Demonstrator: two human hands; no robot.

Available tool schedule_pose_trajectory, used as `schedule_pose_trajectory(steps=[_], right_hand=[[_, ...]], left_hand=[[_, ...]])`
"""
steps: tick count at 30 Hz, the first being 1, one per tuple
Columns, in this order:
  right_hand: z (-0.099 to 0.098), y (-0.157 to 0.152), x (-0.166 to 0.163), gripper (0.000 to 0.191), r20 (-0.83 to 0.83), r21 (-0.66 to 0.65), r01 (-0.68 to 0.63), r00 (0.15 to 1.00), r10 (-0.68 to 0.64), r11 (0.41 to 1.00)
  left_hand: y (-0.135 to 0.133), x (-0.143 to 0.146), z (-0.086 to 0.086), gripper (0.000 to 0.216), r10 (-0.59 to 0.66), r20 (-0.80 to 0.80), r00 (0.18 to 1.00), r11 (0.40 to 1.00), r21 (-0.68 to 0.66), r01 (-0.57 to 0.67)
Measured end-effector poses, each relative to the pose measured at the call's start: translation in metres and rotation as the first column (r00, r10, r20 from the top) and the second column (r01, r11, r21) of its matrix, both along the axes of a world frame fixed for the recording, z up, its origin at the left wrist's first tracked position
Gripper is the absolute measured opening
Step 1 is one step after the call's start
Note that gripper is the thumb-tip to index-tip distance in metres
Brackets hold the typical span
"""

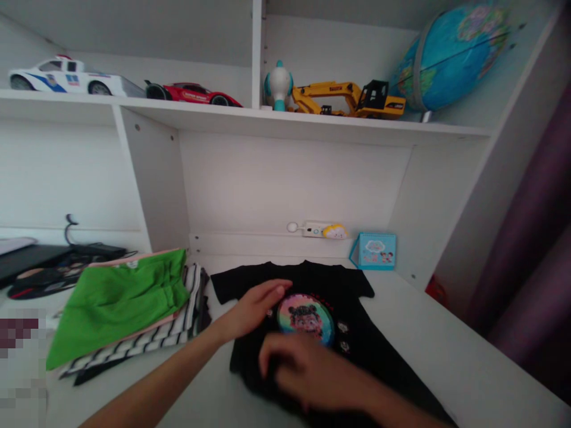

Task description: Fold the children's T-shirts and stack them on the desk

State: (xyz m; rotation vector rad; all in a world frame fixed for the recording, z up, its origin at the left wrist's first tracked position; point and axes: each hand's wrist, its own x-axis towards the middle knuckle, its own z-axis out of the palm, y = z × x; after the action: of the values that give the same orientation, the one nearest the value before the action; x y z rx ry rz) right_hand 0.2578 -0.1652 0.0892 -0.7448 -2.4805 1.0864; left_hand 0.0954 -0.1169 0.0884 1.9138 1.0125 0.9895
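Observation:
A black short-sleeved T-shirt (357, 333) lies spread on the white desk, its neck and sleeves toward the back wall. On its chest is a round rainbow print (307, 318) with a cartoon figure. My left hand (259, 304) rests on the shirt at the left of the print, fingers stretched out and holding nothing. Over the lower front of the shirt, my right hand (307, 368) is bent at the fingers and blurred by motion. Whether it grips the fabric cannot be made out. It covers the bottom of the print.
Left of the shirt sits a stack of folded clothes with green shorts (134, 291) on top and a striped garment (165, 339) below. A small blue desk calendar (377, 251) and a power strip (314, 229) are at the back. Toy vehicles and a globe (455, 56) occupy the shelf above.

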Motion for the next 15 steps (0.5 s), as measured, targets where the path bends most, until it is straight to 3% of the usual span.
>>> schedule_pose_trajectory(steps=[1, 2, 3, 5, 7, 9, 10, 12, 15], right_hand=[[0.017, 0.017, 0.01, 0.021, -0.163, -0.111, 0.165, 0.97, -0.181, 0.98], [0.036, 0.031, 0.019, 0.021, -0.343, -0.235, 0.295, 0.866, -0.363, 0.926], [0.054, 0.041, 0.025, 0.017, -0.463, -0.323, 0.315, 0.77, -0.439, 0.892], [0.088, 0.051, 0.025, 0.013, -0.607, -0.366, 0.286, 0.648, -0.46, 0.886], [0.115, 0.052, 0.011, 0.015, -0.672, -0.224, 0.28, 0.649, -0.356, 0.933], [0.137, 0.051, -0.006, 0.021, -0.701, 0.047, 0.372, 0.673, -0.235, 0.927], [0.148, 0.052, -0.011, 0.025, -0.706, 0.194, 0.446, 0.682, -0.192, 0.874], [0.17, 0.056, -0.01, 0.031, -0.706, 0.417, 0.605, 0.686, -0.178, 0.678], [0.207, 0.057, 0.024, 0.034, -0.722, 0.511, 0.785, 0.613, -0.321, 0.349]], left_hand=[[-0.007, -0.006, 0.003, 0.041, 0.141, 0.146, 0.979, 0.989, -0.055, -0.134], [-0.015, -0.01, 0.005, 0.043, 0.245, 0.263, 0.933, 0.968, -0.115, -0.222], [-0.024, -0.011, 0.007, 0.044, 0.293, 0.337, 0.895, 0.954, -0.166, -0.25], [-0.043, -0.002, 0.011, 0.047, 0.21, 0.348, 0.914, 0.967, -0.212, -0.141], [-0.057, 0.02, 0.016, 0.054, 0.004, 0.254, 0.967, 0.982, -0.184, 0.044], [-0.058, 0.047, 0.019, 0.061, -0.068, 0.165, 0.984, 0.995, -0.062, 0.079], [-0.053, 0.059, 0.019, 0.058, -0.038, 0.138, 0.99, 0.999, 0.009, 0.037], [-0.035, 0.069, 0.016, 0.04, 0.101, 0.081, 0.992, 0.988, 0.11, -0.11], [-0.007, 0.047, 0.018, 0.019, 0.214, -0.074, 0.974, 0.97, 0.132, -0.203]])
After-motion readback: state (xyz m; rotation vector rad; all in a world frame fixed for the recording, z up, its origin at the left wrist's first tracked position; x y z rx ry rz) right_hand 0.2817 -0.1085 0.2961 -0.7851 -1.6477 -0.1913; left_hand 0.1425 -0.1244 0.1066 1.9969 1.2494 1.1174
